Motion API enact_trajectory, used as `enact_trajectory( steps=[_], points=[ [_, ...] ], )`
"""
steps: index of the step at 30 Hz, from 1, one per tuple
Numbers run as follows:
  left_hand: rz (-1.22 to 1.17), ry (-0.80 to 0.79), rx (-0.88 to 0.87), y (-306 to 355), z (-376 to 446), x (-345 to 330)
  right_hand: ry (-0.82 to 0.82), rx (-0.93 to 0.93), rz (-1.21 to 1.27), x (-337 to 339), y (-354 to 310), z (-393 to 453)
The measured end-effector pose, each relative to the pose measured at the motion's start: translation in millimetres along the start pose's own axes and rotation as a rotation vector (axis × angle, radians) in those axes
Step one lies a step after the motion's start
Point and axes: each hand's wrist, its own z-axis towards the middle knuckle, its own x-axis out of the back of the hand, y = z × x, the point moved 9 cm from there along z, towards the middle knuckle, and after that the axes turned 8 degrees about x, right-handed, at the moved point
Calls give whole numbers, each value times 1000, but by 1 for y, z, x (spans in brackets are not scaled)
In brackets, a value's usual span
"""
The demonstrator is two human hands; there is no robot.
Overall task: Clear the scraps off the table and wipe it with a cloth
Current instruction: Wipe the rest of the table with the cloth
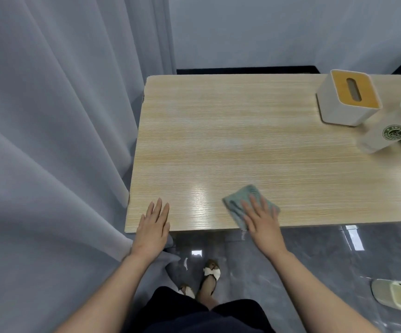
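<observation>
Teal cloth (245, 205) lies flat under your right hand (262, 222), close to the near edge of the pale wood-grain table (218, 140), with one corner hanging just over that edge. Your right fingers are straight and spread, pressing down on the cloth rather than gripping it. Your left hand (153, 227) rests open on the near left corner of the table, fingers straight and close together, holding nothing; it sits well apart from the cloth, so the right hand is the one on the job.

From the cloth, almost all of the tabletop stretches away from you and off to the right. The table's long axis runs left to right, so the wipe probably wants to travel forward and rightward along the grain. No scraps show on the surface; the clearing part looks done, and the wiping looks to be in progress.

By count: one cloth, two hands, one table. At the far right stand one white tissue box (348, 99) with a wooden top and one lidded paper cup (392, 126), just beside each other. One pale dustpan-like tray (394, 295) lies on the grey floor to your right.
</observation>
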Motion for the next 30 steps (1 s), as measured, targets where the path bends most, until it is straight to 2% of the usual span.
enact_trajectory(
  steps=[2,4,6,9,11,13,15,18,20,24,26,28,30],
  points=[
    [9,5,-2,0,-2,1,45,-157,9,5,11,-10],
    [-1,5,-3,1,-3,1,39,-203,-27,-1,-7,-9],
    [4,0,-3,1,-4,0,-75,-75,-10,-12,-55,0],
    [-10,-12,-2,0,-2,0,-160,263,-57,-37,-118,14],
    [-14,-22,-2,-1,-1,1,-153,384,-35,-38,-127,21],
    [-25,-38,-7,-1,-1,2,-161,412,-73,-35,-115,26],
    [-50,-47,-13,-1,-1,4,-141,317,-46,-28,-89,32],
    [-81,-41,-14,-2,-3,6,-41,11,-2,-12,-56,35],
    [-110,-32,-12,-2,-3,7,-34,-6,-27,-16,-75,35],
    [-200,15,25,-5,-1,11,-155,358,-41,-48,-166,41],
    [-241,39,59,-10,0,13,-197,484,-36,-55,-185,45],
    [-238,49,57,-10,0,13,-217,523,-39,-53,-173,54],
    [-190,50,52,-8,1,11,-178,456,-76,-36,-145,70]
  ],
)
